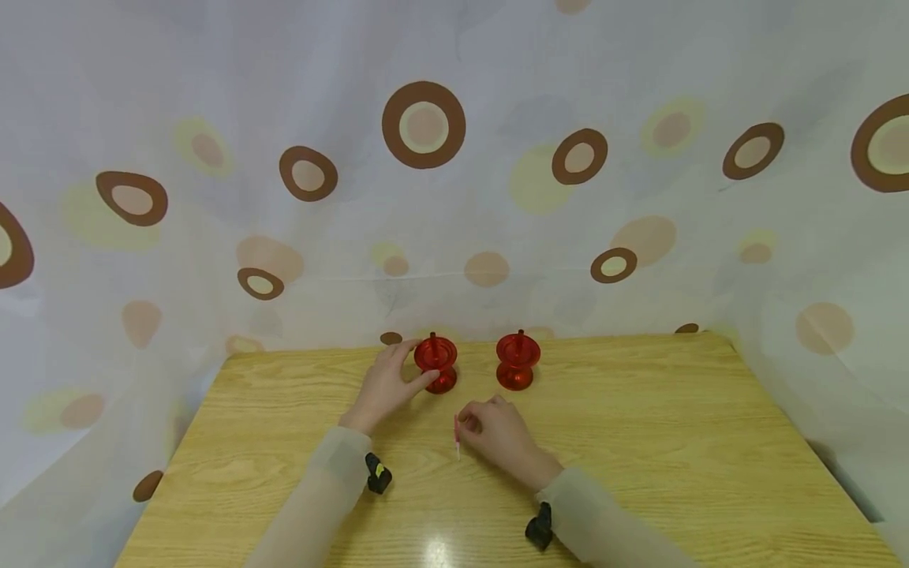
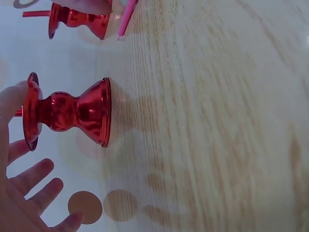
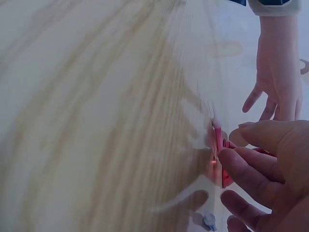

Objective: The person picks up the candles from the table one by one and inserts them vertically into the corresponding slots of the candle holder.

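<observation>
Two shiny red footed candle holders with wide dishes and upright centre posts stand near the table's back. My left hand (image 1: 389, 388) is at the left candle holder (image 1: 435, 354), thumb and index finger at its dish rim. In the left wrist view the thumb lies against the rim of that candle holder (image 2: 61, 111), the other fingers spread. My right hand (image 1: 503, 436) pinches a thin pink stick (image 1: 457, 430) with a white end, upright just in front of the holders. The right candle holder (image 1: 518, 360) stands untouched beyond the right hand.
The wood-grain table (image 1: 675, 442) reaches back to a white curtain (image 1: 483, 205) with brown rings and pale dots, which also hangs along both sides. Black wrist devices sit on both sleeves.
</observation>
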Tool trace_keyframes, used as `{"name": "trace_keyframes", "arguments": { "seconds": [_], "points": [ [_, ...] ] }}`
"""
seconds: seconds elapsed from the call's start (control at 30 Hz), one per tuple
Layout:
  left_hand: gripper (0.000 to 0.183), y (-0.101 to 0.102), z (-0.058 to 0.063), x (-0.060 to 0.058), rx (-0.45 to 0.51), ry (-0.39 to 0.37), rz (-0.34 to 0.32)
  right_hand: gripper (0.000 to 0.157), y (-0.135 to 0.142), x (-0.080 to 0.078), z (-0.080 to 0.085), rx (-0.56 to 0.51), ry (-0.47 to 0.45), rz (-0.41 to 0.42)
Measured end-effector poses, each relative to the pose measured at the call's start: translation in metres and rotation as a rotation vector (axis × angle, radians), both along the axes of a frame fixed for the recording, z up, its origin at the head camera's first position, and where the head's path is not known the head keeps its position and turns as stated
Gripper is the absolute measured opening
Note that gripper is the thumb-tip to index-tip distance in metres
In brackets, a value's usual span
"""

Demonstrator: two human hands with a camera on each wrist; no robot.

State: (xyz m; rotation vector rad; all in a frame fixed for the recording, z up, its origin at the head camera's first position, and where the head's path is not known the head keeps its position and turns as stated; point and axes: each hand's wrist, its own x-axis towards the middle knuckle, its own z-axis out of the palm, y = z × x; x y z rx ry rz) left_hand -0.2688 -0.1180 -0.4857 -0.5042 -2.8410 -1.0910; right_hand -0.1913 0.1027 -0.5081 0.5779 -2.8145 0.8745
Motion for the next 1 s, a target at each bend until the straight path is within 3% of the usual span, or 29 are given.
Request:
{"name": "trace_keyframes", "arguments": {
  "seconds": [0.3, 0.67, 1.0],
  "points": [
    [0.072, 0.003, -0.002, -0.001, -0.008, -0.008, 0.001, 0.009, -0.005, 0.0, 0.0, 0.03, -0.081, -0.035],
    [0.083, 0.007, -0.005, -0.008, 0.005, -0.05, -0.002, 0.013, -0.011, -0.001, 0.001, 0.102, -0.072, -0.052],
    [0.08, 0.012, -0.005, -0.011, 0.063, -0.053, -0.015, 0.017, -0.015, -0.001, 0.001, 0.139, -0.072, -0.059]
  ]
}}
